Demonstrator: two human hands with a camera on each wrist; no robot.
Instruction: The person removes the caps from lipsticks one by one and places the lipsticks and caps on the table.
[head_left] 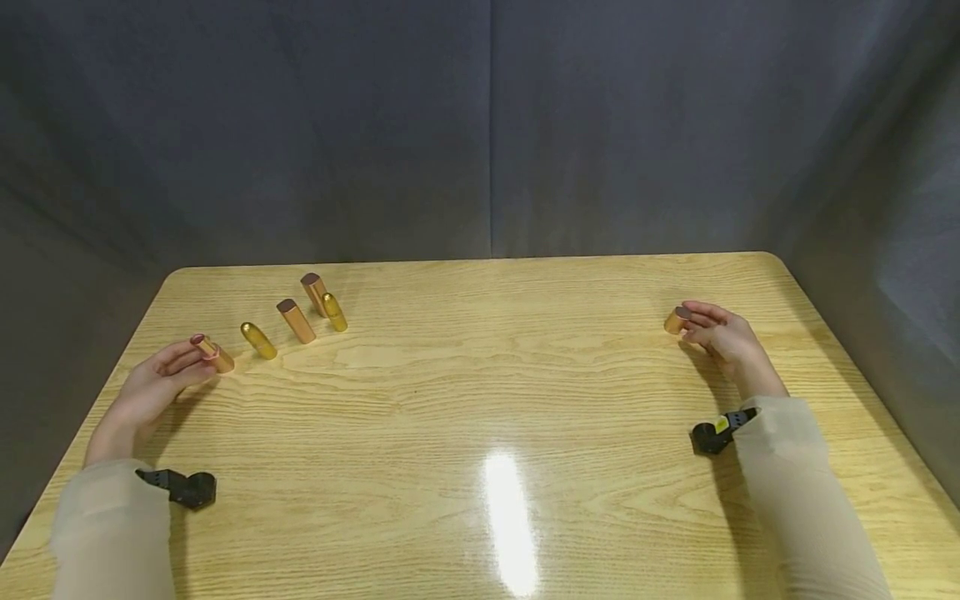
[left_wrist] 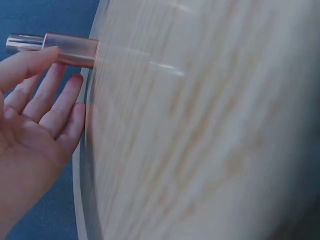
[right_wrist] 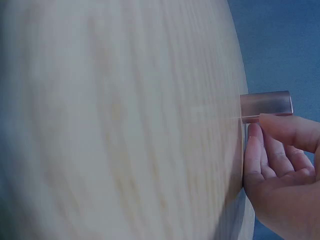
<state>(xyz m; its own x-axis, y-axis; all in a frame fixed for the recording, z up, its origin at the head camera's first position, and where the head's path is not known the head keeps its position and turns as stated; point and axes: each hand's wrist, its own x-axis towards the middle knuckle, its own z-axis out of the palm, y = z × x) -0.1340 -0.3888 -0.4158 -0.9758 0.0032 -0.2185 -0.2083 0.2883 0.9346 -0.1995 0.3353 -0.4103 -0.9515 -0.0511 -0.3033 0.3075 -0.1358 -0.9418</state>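
Note:
At the table's left side stands an uncapped rose-gold lipstick (head_left: 219, 358), its narrower inner tube pointing up. My left hand (head_left: 153, 385) pinches it between thumb and fingers; in the left wrist view the thumb lies across the lipstick (left_wrist: 72, 49) near its collar, its base against the tabletop. Far off to the right, a short rose-gold lipstick cap (head_left: 676, 321) stands upright on the wood. Thumb and fingers of my right hand (head_left: 726, 337) hold it from the right. The right wrist view shows the thumb tip at the side of the cap (right_wrist: 267, 104).
Just right of the left hand's lipstick is a gold bullet-shaped tube (head_left: 259, 341). Beyond it stand a tall rose-gold tube (head_left: 297, 322), another rose-gold tube (head_left: 313, 292) and a second gold bullet-shaped tube (head_left: 335, 313). Dark curtains (head_left: 480, 125) border the wooden table (head_left: 480, 375).

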